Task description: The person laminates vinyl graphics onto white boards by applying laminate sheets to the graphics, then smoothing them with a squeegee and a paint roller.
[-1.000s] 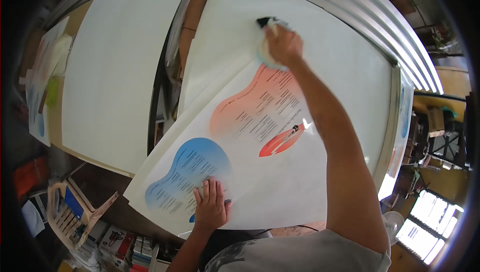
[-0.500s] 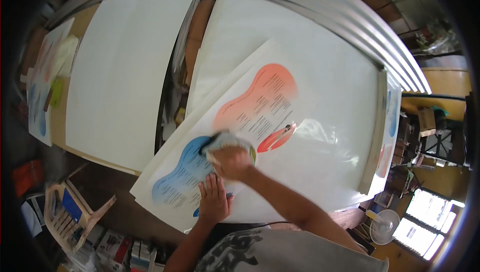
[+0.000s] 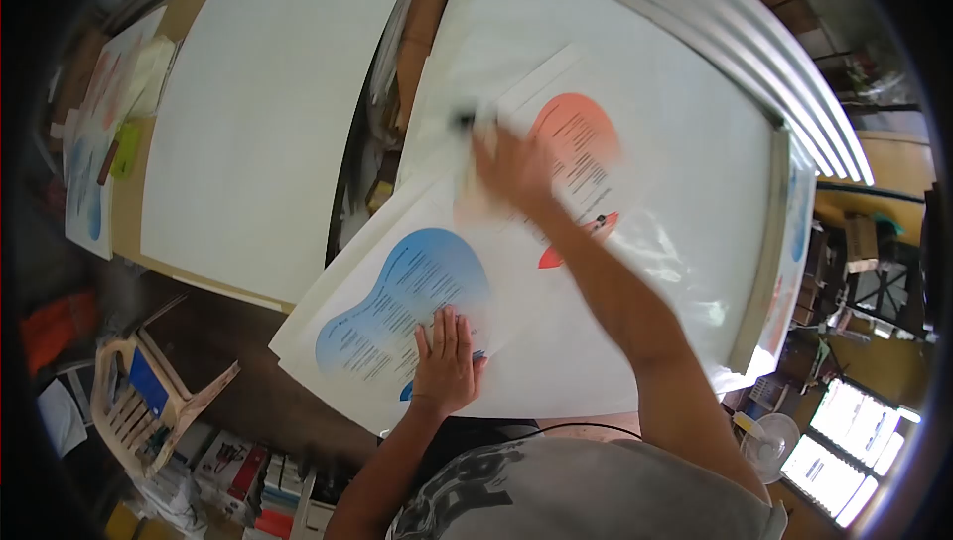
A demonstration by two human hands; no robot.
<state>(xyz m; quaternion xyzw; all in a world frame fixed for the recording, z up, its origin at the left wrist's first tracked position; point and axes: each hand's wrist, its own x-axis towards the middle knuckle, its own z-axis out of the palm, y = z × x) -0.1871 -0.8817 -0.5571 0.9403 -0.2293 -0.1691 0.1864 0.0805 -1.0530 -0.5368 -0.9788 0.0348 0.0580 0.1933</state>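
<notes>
A printed sheet with a blue shape (image 3: 397, 292) and a red shape (image 3: 586, 133) lies at a slant on the white table surface (image 3: 685, 143). My left hand (image 3: 447, 361) rests flat on the lower part of the blue print, fingers stretched out and slightly apart. Over the upper left edge of the red print is my right hand (image 3: 511, 168), blurred by motion. Its fingers are around a pale, cloth-like thing (image 3: 480, 183), also smeared, with a dark spot at its upper left.
At the left stands a board with a large white sheet (image 3: 268, 123) and another printed sheet (image 3: 89, 163). Corrugated metal (image 3: 774, 54) borders the far right. A plastic chair (image 3: 149, 401) is at the lower left, a fan (image 3: 769, 446) at the lower right.
My right hand has moved up and away with the pale thing, from the middle of the sheet to the red print's left edge, uncovering the blue print. My left hand stays on the sheet.
</notes>
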